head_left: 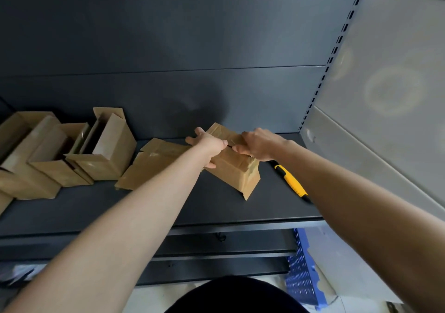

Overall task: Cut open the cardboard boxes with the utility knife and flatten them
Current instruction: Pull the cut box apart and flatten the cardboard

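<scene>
- The cardboard box (237,171) stands tilted in the middle of the dark shelf (204,206), with shiny tape over its top and its near end.
- The 2 hands hold this box at its top, close to each other.
- The left hand (209,145) grasps the top of the box from the left side; some of its fingers (193,139) reach spread over the far edge.
- The right hand (258,145) has its fingers curled on the taped top and grips it just beside the left hand.
- The utility knife (292,183), yellow and black, lies on the shelf just right of the box. No hand touches it, and its far end is hidden under the right wrist.
- A flattened cardboard (147,168) lies on the shelf, left of the box and behind the left forearm.
- Further left, a group of open boxes (103,154) stands close together, some with the flaps up.
- A blue perforated crate (304,271) shows below the shelf at the right.
- A grey panel (390,91) closes the right side.
</scene>
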